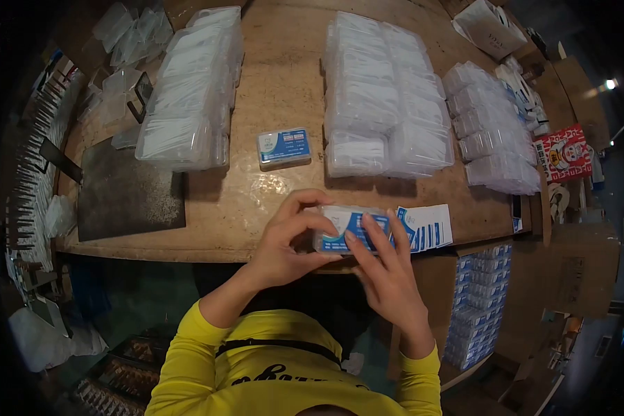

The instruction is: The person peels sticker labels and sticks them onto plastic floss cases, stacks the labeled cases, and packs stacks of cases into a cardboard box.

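Near the table's front edge, a clear plastic box with a blue and white card [356, 223] is held between both hands. My left hand [292, 236] grips its left end, the thumb below and the fingers over the top. My right hand [388, 267] closes on its right side, with fingertips on the card. Just right of the box, a fanned stack of blue and white cards [430, 227] lies on the table [277, 76]. Behind my left hand sits another labelled box [284, 148].
Stacks of clear boxes with white contents stand at the left [187, 90], centre right [388, 97] and right [492, 132]. A dark plate [128, 194] lies at the left. An open carton [478, 305] below the edge holds blue and white boxes.
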Available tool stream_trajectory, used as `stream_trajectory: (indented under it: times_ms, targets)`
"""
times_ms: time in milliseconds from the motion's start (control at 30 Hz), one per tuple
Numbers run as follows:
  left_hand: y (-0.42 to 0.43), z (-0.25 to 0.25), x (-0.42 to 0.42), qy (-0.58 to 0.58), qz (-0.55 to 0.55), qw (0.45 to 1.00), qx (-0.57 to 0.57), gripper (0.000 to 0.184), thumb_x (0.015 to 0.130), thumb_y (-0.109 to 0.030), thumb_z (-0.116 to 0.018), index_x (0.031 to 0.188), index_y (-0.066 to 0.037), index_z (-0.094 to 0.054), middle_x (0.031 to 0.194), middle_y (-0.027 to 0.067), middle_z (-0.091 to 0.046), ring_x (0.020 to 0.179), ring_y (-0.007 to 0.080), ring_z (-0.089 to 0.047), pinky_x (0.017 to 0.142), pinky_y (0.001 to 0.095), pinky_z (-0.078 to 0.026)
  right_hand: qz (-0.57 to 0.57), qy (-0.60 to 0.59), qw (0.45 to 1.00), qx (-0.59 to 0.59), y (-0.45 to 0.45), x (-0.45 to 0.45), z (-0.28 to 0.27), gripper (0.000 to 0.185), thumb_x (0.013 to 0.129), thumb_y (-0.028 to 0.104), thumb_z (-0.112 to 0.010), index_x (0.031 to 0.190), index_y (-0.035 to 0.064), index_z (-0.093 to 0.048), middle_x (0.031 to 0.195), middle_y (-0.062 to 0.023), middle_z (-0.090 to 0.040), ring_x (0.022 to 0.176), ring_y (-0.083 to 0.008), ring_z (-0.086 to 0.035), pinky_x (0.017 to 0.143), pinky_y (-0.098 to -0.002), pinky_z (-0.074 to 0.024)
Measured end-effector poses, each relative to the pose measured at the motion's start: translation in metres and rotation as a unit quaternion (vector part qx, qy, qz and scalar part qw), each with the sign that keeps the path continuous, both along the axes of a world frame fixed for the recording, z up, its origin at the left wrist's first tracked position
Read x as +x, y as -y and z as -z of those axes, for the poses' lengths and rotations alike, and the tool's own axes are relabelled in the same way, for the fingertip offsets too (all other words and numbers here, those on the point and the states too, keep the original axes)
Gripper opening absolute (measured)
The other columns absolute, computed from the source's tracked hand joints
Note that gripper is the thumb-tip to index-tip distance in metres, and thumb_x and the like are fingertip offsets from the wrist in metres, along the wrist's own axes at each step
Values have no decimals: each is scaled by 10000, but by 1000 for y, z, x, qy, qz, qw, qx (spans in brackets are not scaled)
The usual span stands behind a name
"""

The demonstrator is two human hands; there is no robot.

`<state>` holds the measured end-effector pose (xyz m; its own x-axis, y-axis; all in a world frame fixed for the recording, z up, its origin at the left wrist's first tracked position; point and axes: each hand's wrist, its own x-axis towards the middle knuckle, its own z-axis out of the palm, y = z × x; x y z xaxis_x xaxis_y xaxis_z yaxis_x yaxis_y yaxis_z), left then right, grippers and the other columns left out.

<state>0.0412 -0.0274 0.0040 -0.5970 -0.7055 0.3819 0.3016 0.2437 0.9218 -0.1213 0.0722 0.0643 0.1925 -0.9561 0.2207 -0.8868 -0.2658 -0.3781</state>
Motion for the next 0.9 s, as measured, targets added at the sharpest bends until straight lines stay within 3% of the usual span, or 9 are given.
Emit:
stream_trajectory:
  times_ms: [133,267,367,467,567,733,800,833,900]
  targets:
    - [20,-2,19,-5,-71,997,30,340,615,70,-713,897,-44,-562,1158,94,-394,1059,191,-466,841,270,-444,123,-44,990,58,-13,-18,25,507,722,93,-646,1177,-13,-450,1336,-193,-312,1208,-443,-253,992,-502,-226]
    - [50,2,25,13,-226,971,80,341,627,94,-674,921,-25,-547,1192,68,-391,1084,188,-469,866,270,-425,200,-75,976,40,-37,-57,58,507,727,79,-639,1195,6,-455,1310,-163,-372,1204,-412,-285,981,-489,-256]
    - [72,10,18,153,-224,962,-21,253,705,2,-627,938,-19,-531,1259,138,-399,1174,251,-414,961,328,-354,215,-90,972,43,-43,-68,69,458,711,17,-628,1156,48,-522,1244,-128,-467,1180,-354,-361,977,-473,-282]
    - [65,-1,18,305,-284,879,-231,223,703,-23,-630,914,-17,-558,1247,155,-417,1240,310,-328,998,371,-289,158,-63,985,28,-46,-77,77,376,690,-31,-613,1059,35,-586,1163,-133,-530,1136,-315,-428,971,-459,-304]
    - [40,-6,17,267,-281,892,-233,205,702,-52,-639,899,-21,-592,1209,151,-456,1177,334,-369,978,385,-298,142,-101,984,17,-41,-78,64,298,668,-61,-605,953,20,-627,1056,-113,-593,1082,-278,-487,960,-443,-327]
    - [-19,16,-1,127,31,988,78,207,735,36,-635,933,-15,-602,1042,101,-532,949,186,-541,794,265,-435,168,-25,986,3,-39,-77,68,266,651,-64,-608,894,34,-647,1000,-76,-620,1055,-257,-507,942,-431,-348]
    - [-37,25,-11,107,151,961,206,194,773,30,-613,962,-12,-597,1005,68,-553,899,143,-555,756,239,-444,171,-23,985,-16,-39,-70,61,274,648,-64,-608,898,42,-649,996,-70,-621,1050,-258,-510,933,-432,-354]
    - [-45,27,-19,109,159,959,210,122,830,-61,-586,940,-8,-585,892,33,-573,779,85,-557,694,210,-459,167,-33,985,-37,-38,-64,57,281,648,-64,-608,904,45,-649,997,-69,-620,1050,-261,-510,929,-434,-356]
    - [-50,20,-29,113,198,897,379,140,857,-107,-558,957,-13,-584,898,32,-576,780,83,-556,709,216,-468,154,-49,983,-83,-36,-49,45,285,663,-41,-594,924,57,-650,1012,-62,-616,1042,-269,-514,905,-439,-370]
